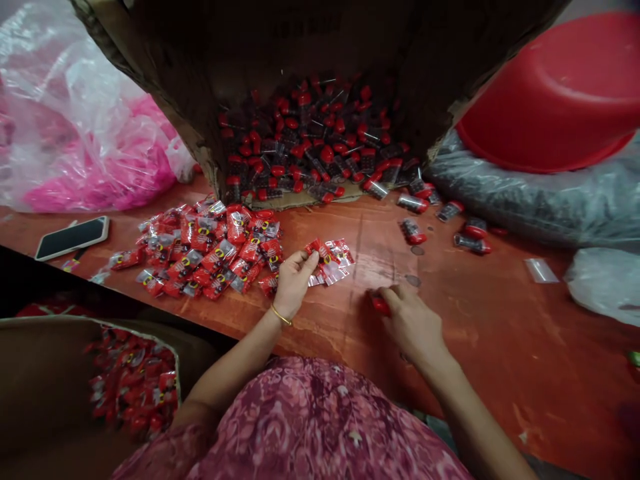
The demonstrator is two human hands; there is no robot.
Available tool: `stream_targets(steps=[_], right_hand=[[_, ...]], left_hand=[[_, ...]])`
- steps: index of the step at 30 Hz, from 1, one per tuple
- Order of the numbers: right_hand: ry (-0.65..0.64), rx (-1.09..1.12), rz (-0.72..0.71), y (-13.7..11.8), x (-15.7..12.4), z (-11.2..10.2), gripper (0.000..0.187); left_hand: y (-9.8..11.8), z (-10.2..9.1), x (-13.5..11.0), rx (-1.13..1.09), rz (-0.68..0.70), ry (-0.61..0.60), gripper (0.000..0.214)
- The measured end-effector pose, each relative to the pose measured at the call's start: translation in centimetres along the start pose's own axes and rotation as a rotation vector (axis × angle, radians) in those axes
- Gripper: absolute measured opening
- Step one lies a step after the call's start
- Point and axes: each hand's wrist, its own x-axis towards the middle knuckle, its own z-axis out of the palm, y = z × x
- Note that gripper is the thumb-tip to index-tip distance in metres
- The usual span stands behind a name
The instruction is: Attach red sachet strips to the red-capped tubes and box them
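Note:
Between the thumb and fingers of my left hand (pixel 294 283) are flat red printed plastic packets (pixel 336 260), fanned out over the table. My right hand (pixel 413 323) is closed on a small red-capped tube (pixel 381 306); only its red end shows, the rest is hidden by my fingers. A gap separates the tube from the packets. Left of my left hand lies a pile of filled red packets (pixel 203 243). Several loose red-capped clear tubes with dark contents (pixel 413 203) lie beyond my right hand.
An open cardboard box (pixel 197 127) on its side holds many red-capped tubes (pixel 310 147). A phone (pixel 73 238) lies at the left edge. A red tub (pixel 555 93) rests on a bag of dark pieces (pixel 515 193). Below left, a carton (pixel 177 373) holds filled packets.

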Motion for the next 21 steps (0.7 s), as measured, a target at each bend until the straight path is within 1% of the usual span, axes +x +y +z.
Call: stream_targets(steps=[2, 4, 5, 7, 10, 12, 14, 16, 18, 19, 21], right_hand=[[-0.012, 0.055, -0.102, -0.5, 0.9, 0.4, 0.015], [0.030, 0.213, -0.164, -0.9, 1.9, 1.3, 0.012], [0.053, 0.322, -0.168, -1.0, 2.3, 1.8, 0.011], [0.072, 0.573, -0.112, -1.3, 2.7, 2.7, 0.013], [0.067, 0.942, 0.091, -2.2, 2.5, 3.3, 0.018], [0.035, 1.163, 0.223, -3.1, 2.1, 3.0, 0.022], [-0.051, 1.360, 0.299, -3.9, 1.8, 2.3, 0.026], [-0.201, 1.489, 0.325, -4.5, 1.6, 1.5, 0.031], [-0.307, 1.550, 0.341, -5.0, 1.4, 0.7, 0.035], [-0.322, 1.567, 0.349, -5.1, 1.3, 0.5, 0.036], [-0.275, 1.584, 0.349, -5.4, 0.8, 0.3, 0.037]], left_hand=[[0.3, -0.1, -0.2, -0.028, -0.074, -0.009, 0.037], [0.5, -0.1, -0.3, -0.062, -0.150, -0.011, 0.040], [0.6, -0.2, -0.4, -0.074, -0.175, -0.011, 0.041], [0.7, -0.3, -0.4, -0.085, -0.199, -0.017, 0.042], [0.5, -0.2, -0.3, -0.074, -0.205, -0.026, 0.041], [0.3, -0.1, -0.3, -0.063, -0.206, -0.039, 0.040], [0.1, 0.2, -0.3, -0.051, -0.202, -0.050, 0.039], [0.0, 0.4, -0.5, -0.034, -0.190, -0.061, 0.039], [-0.1, 0.5, -0.7, -0.021, -0.165, -0.073, 0.039], [0.0, 0.6, -0.8, -0.019, -0.154, -0.079, 0.039], [0.0, 0.7, -0.9, -0.029, -0.151, -0.079, 0.039]])
